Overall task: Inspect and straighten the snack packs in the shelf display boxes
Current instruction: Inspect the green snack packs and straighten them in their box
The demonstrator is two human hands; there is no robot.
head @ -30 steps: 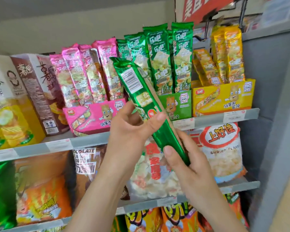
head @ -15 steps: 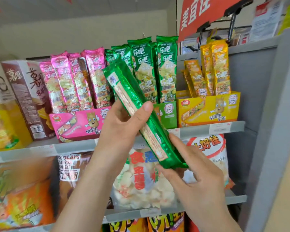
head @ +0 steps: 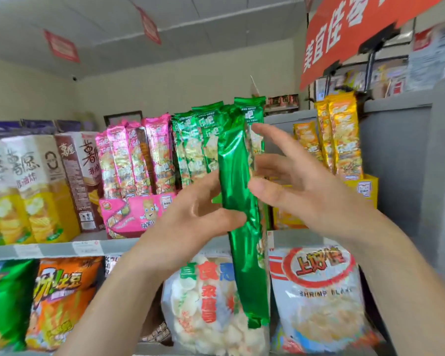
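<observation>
My left hand [head: 198, 217] grips a long green snack pack [head: 238, 176] near its middle, thumb across the front, and holds it upright in front of the shelf. My right hand [head: 296, 186] is beside the pack's right edge with fingers spread and straight; its thumb lies against the pack. Behind stand more green packs [head: 195, 145], their display box hidden by my hands. A pink display box [head: 134, 214] with pink packs [head: 139, 155] sits to the left. At the right a yellow display box [head: 365, 188] has yellow packs [head: 342, 140] leaning unevenly.
Tall chip cartons [head: 31, 188] and a brown carton [head: 80, 181] fill the shelf's left. The grey shelf edge [head: 49, 249] runs below. Underneath hang a shrimp flake bag [head: 319, 291], a cracker bag [head: 203, 304] and an orange bag [head: 62, 299]. A grey side panel [head: 409, 163] closes the right.
The green pack has swung from a slant to upright and risen. My right hand released its lower end and moved up beside it, fingers spread. The view has tilted upward.
</observation>
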